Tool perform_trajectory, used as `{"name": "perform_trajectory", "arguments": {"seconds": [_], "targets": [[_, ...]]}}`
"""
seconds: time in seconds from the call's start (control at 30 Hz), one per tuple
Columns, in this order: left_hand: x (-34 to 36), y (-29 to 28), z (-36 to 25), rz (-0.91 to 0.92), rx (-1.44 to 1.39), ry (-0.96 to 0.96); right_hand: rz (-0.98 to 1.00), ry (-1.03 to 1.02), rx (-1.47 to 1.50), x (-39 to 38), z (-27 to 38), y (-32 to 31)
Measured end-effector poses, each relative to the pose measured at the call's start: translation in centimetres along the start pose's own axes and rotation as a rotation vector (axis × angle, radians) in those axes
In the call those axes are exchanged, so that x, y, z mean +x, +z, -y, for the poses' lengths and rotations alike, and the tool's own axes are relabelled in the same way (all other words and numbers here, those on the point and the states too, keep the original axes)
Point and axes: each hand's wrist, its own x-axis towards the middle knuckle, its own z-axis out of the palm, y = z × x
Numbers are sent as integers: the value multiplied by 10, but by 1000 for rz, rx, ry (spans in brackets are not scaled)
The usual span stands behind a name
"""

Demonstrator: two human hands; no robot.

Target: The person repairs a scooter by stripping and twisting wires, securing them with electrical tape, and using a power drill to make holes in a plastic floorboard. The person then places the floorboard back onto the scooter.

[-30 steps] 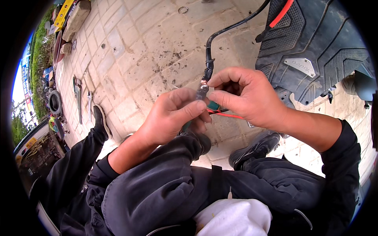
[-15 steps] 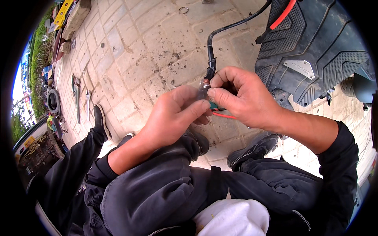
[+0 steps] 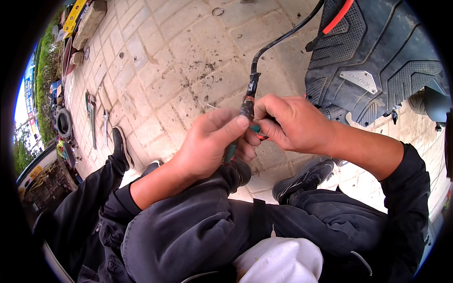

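Observation:
A black cable [image 3: 258,59] wrapped in tape comes down from the upper right to a dark taped end [image 3: 247,107], where some copper-red shows. My left hand [image 3: 207,141] is closed round this end, its thumb lying along it. Under the fingers of that hand a green and red piece [image 3: 230,153] shows in part; its kind is hidden. Close against the cable end, my right hand [image 3: 299,123] is closed, thumb and bent forefinger pressed together. What sits between those fingers is too hidden to make out.
A black ribbed scooter footboard [image 3: 377,56] stands at the right, with a red cable [image 3: 339,18] above it. An adjustable wrench [image 3: 91,118] and a spanner [image 3: 105,127] lie on the paving at left. Another person's shoe [image 3: 121,147] is near them.
My left thumb has come up onto the cable end, and the cable hangs straighter. My right hand has shifted slightly right and down. More of the green and red piece shows.

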Motion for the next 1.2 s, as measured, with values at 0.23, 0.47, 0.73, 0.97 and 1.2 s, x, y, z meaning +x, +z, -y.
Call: {"name": "perform_trajectory", "arguments": {"seconds": [0.23, 0.47, 0.73, 0.97, 1.2], "targets": [[0, -2, -1, -84, 185, 119, -195, 338, 313, 9, 16, -16], [0, 5, -5, -125, 280, 129, -211, 299, 200, 22, 23, -14], [-2, 9, -5, -154, 406, 144, -285, -20, -168, 21, 14, -6], [-3, 8, -8, -102, 352, 133, -315, -211, -269, 17, 8, -7], [-2, 9, -7, -108, 315, 137, -297, -162, -189, 16, 1, 0]]}}
